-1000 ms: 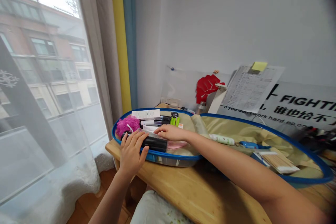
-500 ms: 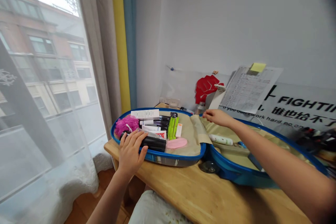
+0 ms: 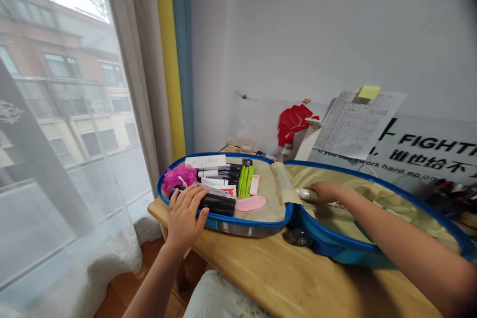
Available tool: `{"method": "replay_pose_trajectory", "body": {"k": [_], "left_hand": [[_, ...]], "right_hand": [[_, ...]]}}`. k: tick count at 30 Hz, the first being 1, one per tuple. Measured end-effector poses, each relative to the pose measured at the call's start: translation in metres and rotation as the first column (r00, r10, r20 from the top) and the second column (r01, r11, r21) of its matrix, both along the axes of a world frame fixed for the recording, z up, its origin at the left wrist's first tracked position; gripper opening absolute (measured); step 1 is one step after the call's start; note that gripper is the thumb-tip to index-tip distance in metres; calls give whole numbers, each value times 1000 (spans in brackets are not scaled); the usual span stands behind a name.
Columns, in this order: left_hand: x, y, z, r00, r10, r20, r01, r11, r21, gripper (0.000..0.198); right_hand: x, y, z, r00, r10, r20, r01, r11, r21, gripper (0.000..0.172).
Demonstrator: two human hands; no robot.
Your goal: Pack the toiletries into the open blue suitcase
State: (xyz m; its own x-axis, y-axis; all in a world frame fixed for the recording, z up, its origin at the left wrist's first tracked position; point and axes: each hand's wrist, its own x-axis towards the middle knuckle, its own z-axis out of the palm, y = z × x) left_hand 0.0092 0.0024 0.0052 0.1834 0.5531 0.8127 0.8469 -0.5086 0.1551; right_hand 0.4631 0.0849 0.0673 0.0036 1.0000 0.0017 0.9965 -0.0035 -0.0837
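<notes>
An open blue suitcase (image 3: 242,229) lies spread on the wooden desk. In its left half, a black cylindrical bottle (image 3: 219,204) sits along the near rim, and my left hand (image 3: 186,213) rests over its left end with fingers stretched out and thumb apart. A purple bath puff (image 3: 179,177), white tubes (image 3: 214,182), green packets (image 3: 246,182), a white box (image 3: 205,162) and a pink flat item (image 3: 251,203) lie around it. My right hand (image 3: 328,192) reaches into the right half, closed around a white bottle (image 3: 306,194); its fingertips are partly hidden.
The wooden desk (image 3: 298,285) runs along the front. Behind the suitcase stand a clear bottle (image 3: 285,151) and a white upright piece (image 3: 307,139). Papers (image 3: 356,121) hang on the wall. Sheer curtains (image 3: 67,159) cover the window at left.
My right hand has come down from above the suitcase's hinge into the right half, onto the white bottle. My left hand has stayed on the black bottle.
</notes>
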Motion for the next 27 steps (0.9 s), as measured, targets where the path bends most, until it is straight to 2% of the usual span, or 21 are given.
{"method": "replay_pose_trajectory", "body": {"k": [3,7,10,12,16,20,24,27], "left_hand": [[0,-1,0,1000,4,6,-4,1000,-15,39],[1,-1,1,1000,2,18,-2,1000,-22,38],[1,-1,2,1000,-3,18,3,1000,0,38],[1,0,2,1000,-3,16,3,1000,0,38],[0,-1,3,1000,-6,13,6,1000,-4,37],[1,-2,3,1000,-5,12,5,1000,-11,38],[1,-1,2,1000,-5,12,5,1000,-20,38],[1,0,2,1000,-5,12,5,1000,-11,38]], "right_hand": [[10,-3,23,995,-91,38,92,995,-29,27],[14,-14,67,977,-207,45,202,974,108,29],[-8,-21,93,978,-209,-19,207,949,239,33],[-38,-22,100,986,-138,-91,159,944,289,45],[-115,-17,91,968,118,-222,-55,961,273,47],[-186,-11,68,882,369,-291,-311,923,229,39],[-230,-2,43,785,525,-329,-493,851,182,36],[-247,5,27,745,570,-346,-553,819,156,37]]}}
